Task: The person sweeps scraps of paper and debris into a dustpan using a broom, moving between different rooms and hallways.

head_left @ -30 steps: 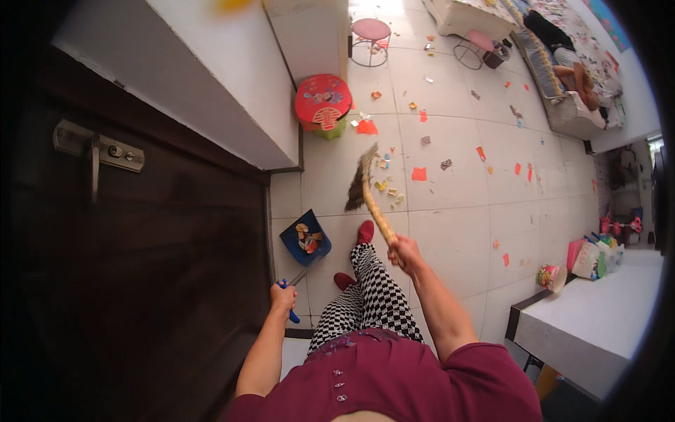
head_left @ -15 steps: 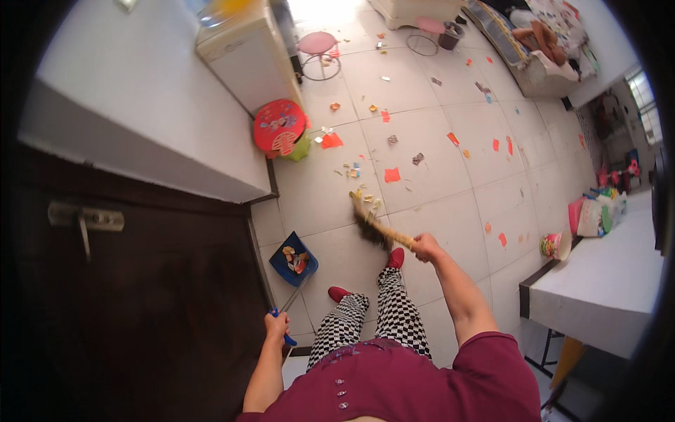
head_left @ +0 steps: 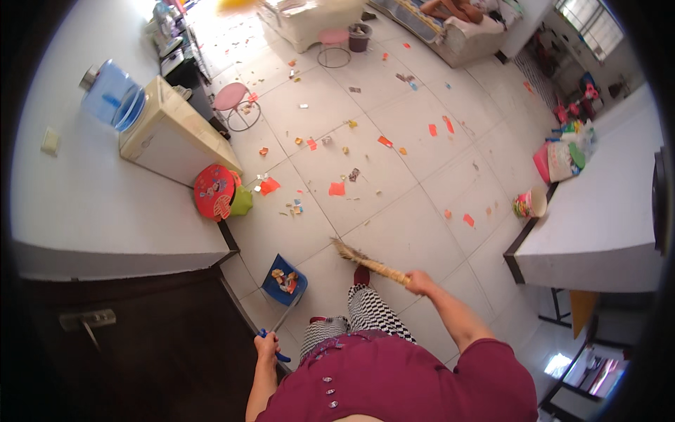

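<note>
Dark brown door (head_left: pixel 155 359) sat far left. Next, a red round-topped stool (head_left: pixel 213 191) by the wall. Left hand (head_left: pixel 266 344): fingers wrapped around the blue grip of the dustpan (head_left: pixel 301 281), no gap visible. Dustpan was near the door, scraps (head_left: pixel 284 280) in it. Red paper piece (head_left: pixel 337 188) and other litter lay spread over the tiled floor (head_left: pixel 383 211) beyond. Broom (head_left: pixel 380 267) angled across near the shoe, bristles to the left; couldn't tell if they touched floor. Right hand (head_left: pixel 420 283): fingers curled closed around its handle end. White surface (head_left: pixel 598 225) at far right.
</note>
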Motion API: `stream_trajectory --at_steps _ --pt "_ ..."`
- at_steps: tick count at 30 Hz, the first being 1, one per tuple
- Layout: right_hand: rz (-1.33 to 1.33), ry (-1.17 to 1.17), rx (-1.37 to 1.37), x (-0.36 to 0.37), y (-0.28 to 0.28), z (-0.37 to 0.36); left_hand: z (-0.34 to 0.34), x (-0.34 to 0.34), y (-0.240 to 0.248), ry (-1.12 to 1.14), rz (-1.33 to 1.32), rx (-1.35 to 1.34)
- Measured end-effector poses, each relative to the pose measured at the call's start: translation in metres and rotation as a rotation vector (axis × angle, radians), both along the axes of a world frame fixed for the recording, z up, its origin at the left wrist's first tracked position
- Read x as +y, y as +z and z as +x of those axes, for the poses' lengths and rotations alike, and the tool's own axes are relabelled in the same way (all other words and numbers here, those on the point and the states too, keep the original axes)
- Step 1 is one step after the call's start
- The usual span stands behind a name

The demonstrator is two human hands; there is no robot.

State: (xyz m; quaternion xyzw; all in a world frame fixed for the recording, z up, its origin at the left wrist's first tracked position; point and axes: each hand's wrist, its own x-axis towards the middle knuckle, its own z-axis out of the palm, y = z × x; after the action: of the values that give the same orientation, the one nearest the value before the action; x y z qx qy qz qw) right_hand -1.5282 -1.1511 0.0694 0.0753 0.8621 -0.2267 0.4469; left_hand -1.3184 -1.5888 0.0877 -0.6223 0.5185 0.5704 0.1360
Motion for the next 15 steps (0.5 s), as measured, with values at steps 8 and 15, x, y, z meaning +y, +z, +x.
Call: stream_trajectory --at_steps 8,15 --pt "-0.081 -0.648 -0.02 0.036 0.008 0.005 -0.084 0.038 0.007 -0.279 -0.044 0.084" --pt "0.07 -1.103 0.1 0.059 -0.038 0.156 -0.125 0.034 -0.011 -0.529 -0.077 0.099"
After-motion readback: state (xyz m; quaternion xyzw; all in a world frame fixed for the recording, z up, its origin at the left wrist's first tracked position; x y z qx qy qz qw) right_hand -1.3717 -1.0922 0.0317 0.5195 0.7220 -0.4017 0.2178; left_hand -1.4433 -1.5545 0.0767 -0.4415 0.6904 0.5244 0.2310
